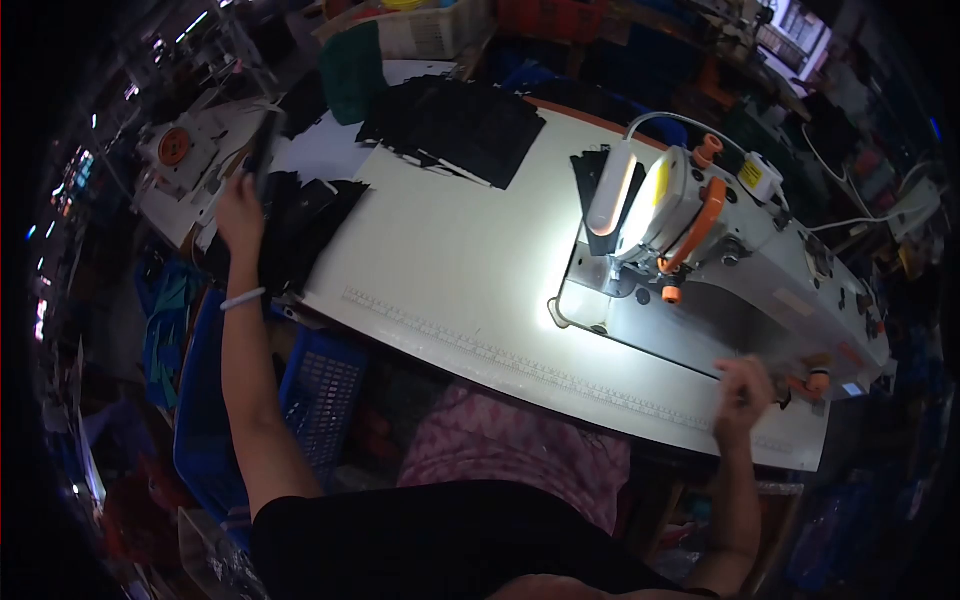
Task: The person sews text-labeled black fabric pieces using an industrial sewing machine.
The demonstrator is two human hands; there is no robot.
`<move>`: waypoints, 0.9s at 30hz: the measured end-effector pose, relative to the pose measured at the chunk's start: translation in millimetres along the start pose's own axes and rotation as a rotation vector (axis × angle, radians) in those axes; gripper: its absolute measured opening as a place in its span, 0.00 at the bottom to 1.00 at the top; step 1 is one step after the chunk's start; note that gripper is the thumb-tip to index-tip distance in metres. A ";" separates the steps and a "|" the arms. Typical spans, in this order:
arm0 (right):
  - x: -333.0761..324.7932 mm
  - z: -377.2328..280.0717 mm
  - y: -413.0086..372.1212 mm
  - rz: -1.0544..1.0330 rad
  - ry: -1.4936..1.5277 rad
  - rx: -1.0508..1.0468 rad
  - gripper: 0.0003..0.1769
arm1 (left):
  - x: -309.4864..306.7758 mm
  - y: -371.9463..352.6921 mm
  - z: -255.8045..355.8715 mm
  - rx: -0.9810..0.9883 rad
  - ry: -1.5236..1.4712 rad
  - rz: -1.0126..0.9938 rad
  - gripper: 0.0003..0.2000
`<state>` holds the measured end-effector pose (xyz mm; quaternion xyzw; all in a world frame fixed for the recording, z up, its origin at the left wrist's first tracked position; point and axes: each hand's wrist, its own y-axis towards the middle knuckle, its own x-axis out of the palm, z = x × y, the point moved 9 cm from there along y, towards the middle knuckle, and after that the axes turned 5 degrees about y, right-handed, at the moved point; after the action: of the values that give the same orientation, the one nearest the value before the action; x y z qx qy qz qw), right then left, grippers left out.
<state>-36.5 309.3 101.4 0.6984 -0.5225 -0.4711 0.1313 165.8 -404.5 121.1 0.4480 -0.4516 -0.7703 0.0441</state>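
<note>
At the left end of the white table (440, 240), my left hand (240, 208) grips a dark piece (264, 145), held up over a pile of black fabric (300, 225). My right hand (745, 395) is above the table's right front part, near the sewing machine (780, 270); its fingers are curled and blurred, and whether they hold anything is unclear. Black fabric pieces (455, 130) lie stacked at the table's back. Another black piece (600, 200) lies beside the machine head under its bright lamp.
A printed ruler (520, 357) runs along the table's front edge. Below the left end stands a blue basket (325, 390). A green cloth (353, 75) lies at the back left, near a white basket (430, 35). Another machine (185, 150) is at the far left.
</note>
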 end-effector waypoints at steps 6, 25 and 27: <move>152.1 -44.4 0.3 -0.357 0.773 0.604 0.28 | -123.3 -94.2 198.9 0.480 -0.313 0.134 0.14; 118.6 -6.9 -42.3 -0.289 0.703 0.733 0.16 | -77.3 -300.7 327.8 -0.086 -1.507 -1.399 0.22; 110.1 -13.7 -54.6 -0.305 0.563 0.673 0.16 | -87.6 -311.3 322.5 -0.054 -1.499 -1.367 0.22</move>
<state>8.6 234.0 14.3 0.8716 -0.4820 -0.0813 -0.0368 87.3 31.6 10.7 0.0108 0.0076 -0.7231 -0.6907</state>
